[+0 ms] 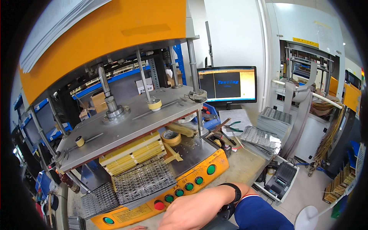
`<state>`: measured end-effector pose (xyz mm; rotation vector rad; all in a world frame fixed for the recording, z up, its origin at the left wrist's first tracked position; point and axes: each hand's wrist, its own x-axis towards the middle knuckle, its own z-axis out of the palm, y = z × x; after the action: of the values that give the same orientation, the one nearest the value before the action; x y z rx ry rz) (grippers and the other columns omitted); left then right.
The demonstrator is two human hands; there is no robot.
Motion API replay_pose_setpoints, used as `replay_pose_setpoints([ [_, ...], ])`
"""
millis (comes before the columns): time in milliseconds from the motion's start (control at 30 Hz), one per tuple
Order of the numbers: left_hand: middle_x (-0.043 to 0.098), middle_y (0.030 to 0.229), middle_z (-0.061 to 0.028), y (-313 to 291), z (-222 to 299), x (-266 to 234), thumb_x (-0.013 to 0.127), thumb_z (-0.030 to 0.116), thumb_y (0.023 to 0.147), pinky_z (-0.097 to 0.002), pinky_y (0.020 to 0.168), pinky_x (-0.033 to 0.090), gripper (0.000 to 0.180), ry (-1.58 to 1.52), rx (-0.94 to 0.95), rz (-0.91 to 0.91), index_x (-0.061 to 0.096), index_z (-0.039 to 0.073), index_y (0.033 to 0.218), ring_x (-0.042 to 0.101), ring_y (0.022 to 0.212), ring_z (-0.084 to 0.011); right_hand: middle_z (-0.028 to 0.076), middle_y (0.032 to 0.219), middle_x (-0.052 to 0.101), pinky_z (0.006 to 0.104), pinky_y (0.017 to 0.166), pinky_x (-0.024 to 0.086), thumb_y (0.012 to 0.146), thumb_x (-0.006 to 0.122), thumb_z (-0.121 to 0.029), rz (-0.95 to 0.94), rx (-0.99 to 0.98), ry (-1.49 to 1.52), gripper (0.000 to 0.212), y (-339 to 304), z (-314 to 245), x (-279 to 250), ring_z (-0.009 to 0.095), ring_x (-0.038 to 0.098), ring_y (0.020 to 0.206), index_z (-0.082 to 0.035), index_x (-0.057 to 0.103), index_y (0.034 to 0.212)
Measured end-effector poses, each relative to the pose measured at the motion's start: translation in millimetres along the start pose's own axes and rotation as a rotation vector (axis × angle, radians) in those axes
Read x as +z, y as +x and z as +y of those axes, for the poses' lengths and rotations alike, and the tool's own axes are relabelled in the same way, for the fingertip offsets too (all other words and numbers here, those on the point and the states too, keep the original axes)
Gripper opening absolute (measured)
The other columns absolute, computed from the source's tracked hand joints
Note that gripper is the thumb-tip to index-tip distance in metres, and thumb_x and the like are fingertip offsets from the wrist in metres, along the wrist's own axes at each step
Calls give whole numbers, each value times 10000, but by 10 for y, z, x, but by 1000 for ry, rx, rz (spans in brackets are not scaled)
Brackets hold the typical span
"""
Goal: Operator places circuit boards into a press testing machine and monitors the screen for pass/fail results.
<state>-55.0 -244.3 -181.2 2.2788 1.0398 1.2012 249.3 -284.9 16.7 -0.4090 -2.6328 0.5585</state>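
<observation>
Lying on the press (103, 21), the perforated panels (145, 179) look stiff and light, best gripped by their edges. Finger pose cannot be told on the right hand (188, 212) or barely visible left hand (137, 227).

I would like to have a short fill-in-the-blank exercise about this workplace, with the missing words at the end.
1. A strap coloured ____ circles the wrist of the right hand.
2. Among the green buttons on the orange panel sits one button coloured ____.
3. In the picture, the pliers lie to the ____ of the tape roll.

Missing words: black; red; right.
</observation>
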Motion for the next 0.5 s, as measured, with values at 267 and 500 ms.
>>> replay_pose_setpoints([
  [267,702,1023,-132,44,33,34,698,83,916,-417,893,451,49,34,16,7,664,49,926,604,958,-318,120,1091,619,419,841,480,968,661,-309,364,50,-386,352,10,562,45,302,595,1005,-48,592,1193],
  [500,713,1014,-134,-11,10,23,713,84,905,-404,856,449,116,60,15,49,621,60,838,601,912,-303,91,1129,624,390,920,458,804,795,-292,424,244,-820,422,-86,942,202,269,586,1148,-69,604,1107],
])
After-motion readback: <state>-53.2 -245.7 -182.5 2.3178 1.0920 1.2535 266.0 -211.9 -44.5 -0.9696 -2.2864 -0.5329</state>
